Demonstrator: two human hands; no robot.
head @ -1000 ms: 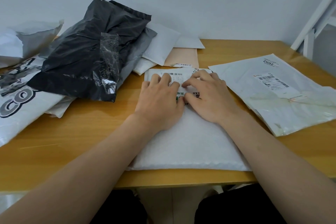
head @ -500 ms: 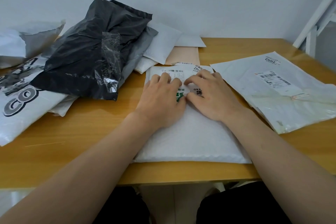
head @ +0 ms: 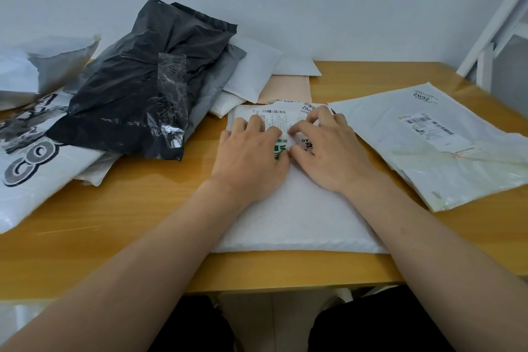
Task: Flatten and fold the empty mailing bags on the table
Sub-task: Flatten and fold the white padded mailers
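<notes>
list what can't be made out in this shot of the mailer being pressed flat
- Head view: the white padded mailing bag's printed middle is hidden under the left hand and right hand.
- Its shipping label text is too small to read.
- The grey and white printed plastic bag is cut off by the left edge.
- Whatever lies under the crumpled black plastic bag is hidden.

Looking forward and down from head height, close above both forearms, taking in the left hand (head: 251, 160) and right hand (head: 331, 151) at mid-frame. Facing a pale wall (head: 285, 3) beyond the hands, with the wooden table (head: 120, 226) spreading to either side of them (only one view, wide-angled, bending edges).
</notes>
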